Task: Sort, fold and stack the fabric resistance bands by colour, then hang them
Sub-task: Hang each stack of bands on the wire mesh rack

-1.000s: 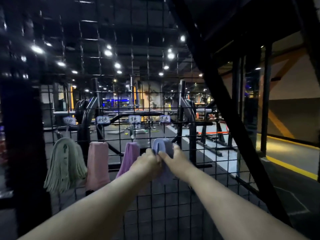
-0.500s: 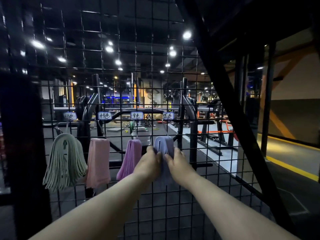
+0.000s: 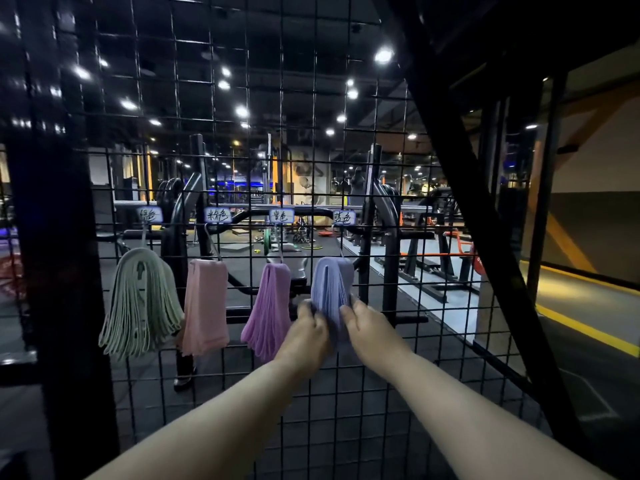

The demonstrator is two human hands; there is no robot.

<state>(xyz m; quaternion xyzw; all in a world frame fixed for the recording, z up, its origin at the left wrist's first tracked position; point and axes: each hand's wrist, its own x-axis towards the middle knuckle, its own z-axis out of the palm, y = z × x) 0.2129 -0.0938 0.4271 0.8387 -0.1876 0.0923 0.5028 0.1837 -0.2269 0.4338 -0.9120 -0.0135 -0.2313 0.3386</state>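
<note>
Four bundles of fabric bands hang in a row on the black wire grid (image 3: 346, 393), each on its own hook under a small handwritten label. L to R: green bundle (image 3: 140, 303), pink bundle (image 3: 206, 306), purple bundle (image 3: 268, 310), blue bundle (image 3: 330, 285).

Blue bundle is far right of the row, draped over its hook w/ the folded top rounded and many thin layers showing edge-on, like pages. Colour is pale lavender-blue. Its lower half is hidden behind both hands.

Left hand (image 3: 308, 336) is on the bundle's left side, fingers (image 3: 304, 308) curled closed against the fabric. Right hand (image 3: 370, 332) is on the right side, fingers (image 3: 348, 311) also bent in and pressing the layers. Both hands pinch the bundle between them; hands nearly touch each other at the front.

Green bundle fans out widest, strands splayed at the bottom, w/ a dark hook shape visible at its top centre. Pink bundle hangs flat and straight, neat rectangular shape. Purple bundle narrows at the top and spreads lower down, its right edge just beside the left hand.

Labels: green label (image 3: 149, 214), pink label (image 3: 217, 215), purple label (image 3: 281, 215), blue label (image 3: 344, 217), writing too small to read reliably.

Behind the grid: dim gym floor w/ racks and ceiling lights.
</note>
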